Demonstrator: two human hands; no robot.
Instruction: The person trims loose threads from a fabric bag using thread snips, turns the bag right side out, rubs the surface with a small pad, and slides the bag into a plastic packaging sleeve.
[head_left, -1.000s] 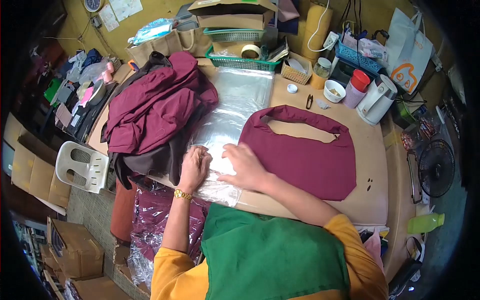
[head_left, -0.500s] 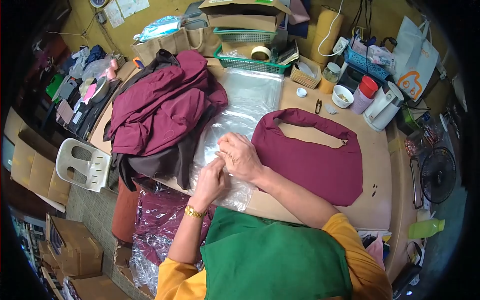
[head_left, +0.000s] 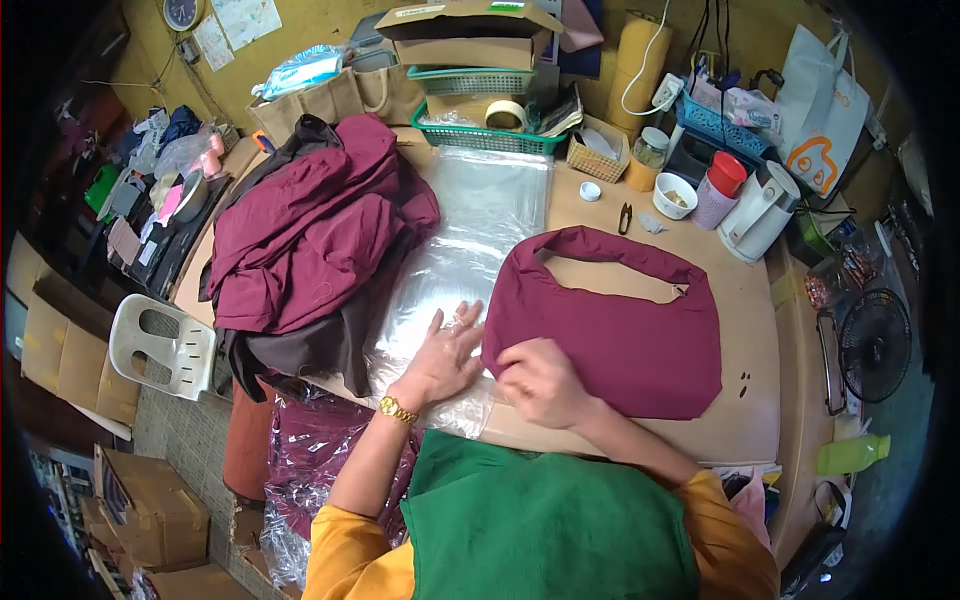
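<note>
My left hand [head_left: 442, 358] lies with its fingers spread on a stack of clear plastic bags [head_left: 470, 230] in the middle of the table. Close by, my right hand [head_left: 545, 382] is curled closed over the lower left edge of a maroon shoulder bag [head_left: 630, 345]. Slight blur and the hand's angle hide what its fingers hold, if anything. The maroon bag lies flat, its strap loop toward the back. On the left, a heap of maroon and dark fabric bags [head_left: 310, 230] touches the side of the plastic stack.
Thread snips [head_left: 625, 218], a white cap [head_left: 590, 191], a bowl [head_left: 675, 196] and a white kettle [head_left: 760, 213] stand or lie at the back right. Green baskets [head_left: 490, 138] sit at the back. A white stool [head_left: 165, 345] and plastic-wrapped maroon goods [head_left: 335, 455] are beside the table.
My hands, together over the plastic bags before, have parted. The left has spread flat on the stack; the right has moved right and toward me, to the maroon bag's edge.
</note>
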